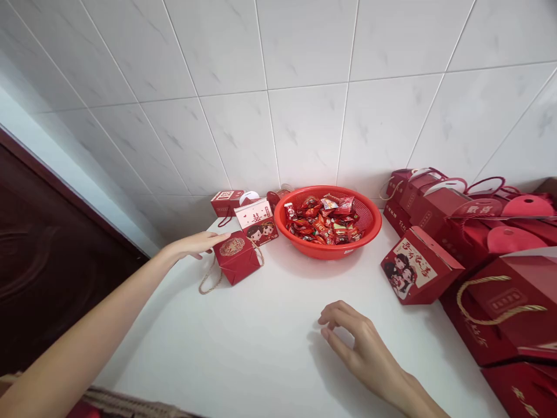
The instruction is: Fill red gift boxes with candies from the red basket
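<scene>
Nearest in is the right hand, open with the fingers loosely curled, holding nothing, just above the white counter. The left hand is stretched out open, its fingertips at a small red gift box. Hard to say from this angle if they're touching it or just beside it, but it's not gripped. That box's rope handle trails loose on the counter, so it could snag a finger and drag the box sideways.

Just behind sits a box printed with a cartoon couple, then a red plastic basket heaped with wrapped candy. A bump to the basket could spill the top layer.

Over on the right there's a printed box and a big pile of red gift bags. They're stacked pretty loosely, so one knock could slide them. Tile wall behind it all.
</scene>
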`<state>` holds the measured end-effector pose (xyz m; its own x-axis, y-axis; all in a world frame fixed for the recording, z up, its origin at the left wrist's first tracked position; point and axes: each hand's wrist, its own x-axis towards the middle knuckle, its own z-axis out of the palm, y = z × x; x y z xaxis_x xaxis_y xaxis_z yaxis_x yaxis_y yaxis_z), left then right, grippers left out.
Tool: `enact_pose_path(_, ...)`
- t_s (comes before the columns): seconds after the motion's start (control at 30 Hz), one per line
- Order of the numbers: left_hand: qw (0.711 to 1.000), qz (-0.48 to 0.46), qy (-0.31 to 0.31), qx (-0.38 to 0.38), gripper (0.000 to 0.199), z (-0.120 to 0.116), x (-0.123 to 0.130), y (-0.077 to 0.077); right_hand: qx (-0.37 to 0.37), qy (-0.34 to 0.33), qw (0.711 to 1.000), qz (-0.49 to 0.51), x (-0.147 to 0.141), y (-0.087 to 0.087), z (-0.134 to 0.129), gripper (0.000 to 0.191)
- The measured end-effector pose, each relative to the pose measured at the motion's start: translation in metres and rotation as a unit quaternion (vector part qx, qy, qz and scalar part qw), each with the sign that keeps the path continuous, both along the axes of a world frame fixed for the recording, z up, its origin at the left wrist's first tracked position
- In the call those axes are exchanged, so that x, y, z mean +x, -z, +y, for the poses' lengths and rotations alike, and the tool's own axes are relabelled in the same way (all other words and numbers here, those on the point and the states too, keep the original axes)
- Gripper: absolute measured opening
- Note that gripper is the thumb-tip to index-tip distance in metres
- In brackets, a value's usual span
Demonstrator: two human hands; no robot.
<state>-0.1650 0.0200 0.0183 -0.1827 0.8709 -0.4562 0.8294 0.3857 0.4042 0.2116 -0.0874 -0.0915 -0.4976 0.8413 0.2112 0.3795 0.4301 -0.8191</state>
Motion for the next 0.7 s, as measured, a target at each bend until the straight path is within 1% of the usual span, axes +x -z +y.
enact_pose_path(0.13, 0.996, -0.080, 0.014, 0.029, 0.083, 0.001, 0.000, 0.010, -0.003, 0.002, 1.000, 0.000, 0.001, -0.005, 0.003, 0.016)
enact_pose_path(0.23, 0.988, -0.116, 0.053, 0.083, 0.068, -0.003, 0.007, 0.010, 0.006, 0.014, 1.000, 0.002, 0.002, -0.009, 0.006, 0.015)
enact_pose_path(0.27, 0.983, -0.127, 0.078, 0.103, 0.062, -0.006, 0.011, 0.009, 0.011, 0.019, 1.000, 0.003, 0.002, -0.011, 0.008, 0.016)
enact_pose_path(0.33, 0.969, -0.140, 0.147, 0.143, 0.051, -0.016, 0.024, 0.006, 0.023, 0.029, 0.999, 0.006, 0.002, -0.015, 0.011, 0.016)
enact_pose_path(0.4, 0.942, -0.133, 0.237, 0.199, 0.039, -0.030, 0.042, 0.002, 0.034, 0.040, 0.999, 0.012, 0.001, -0.020, 0.014, 0.019)
enact_pose_path(0.43, 0.921, -0.112, 0.283, 0.241, 0.033, -0.037, 0.053, 0.001, 0.038, 0.048, 0.998, 0.016, 0.001, -0.023, 0.016, 0.022)
enact_pose_path(0.47, 0.893, -0.085, 0.335, 0.287, 0.028, -0.045, 0.065, 0.000, 0.042, 0.055, 0.997, 0.020, 0.001, -0.026, 0.018, 0.026)
enact_pose_path(0.53, 0.822, -0.012, 0.437, 0.366, 0.021, -0.060, 0.089, 0.002, 0.054, 0.065, 0.996, 0.029, 0.002, -0.033, 0.022, 0.033)
enact_pose_path(0.57, 0.782, 0.023, 0.474, 0.405, 0.023, -0.067, 0.099, 0.005, 0.062, 0.067, 0.995, 0.029, 0.003, -0.036, 0.024, 0.036)
enact_pose_path(0.63, 0.715, 0.080, 0.520, 0.461, 0.029, -0.076, 0.117, 0.014, 0.078, 0.063, 0.995, 0.012, 0.004, -0.041, 0.026, 0.038)
enact_pose_path(0.67, 0.690, 0.099, 0.531, 0.482, 0.030, -0.078, 0.124, 0.020, 0.084, 0.060, 0.995, -0.006, 0.004, -0.042, 0.026, 0.039)
enact_pose_path(0.7, 0.671, 0.111, 0.538, 0.498, 0.031, -0.079, 0.130, 0.025, 0.091, 0.055, 0.994, -0.029, 0.004, -0.043, 0.026, 0.039)
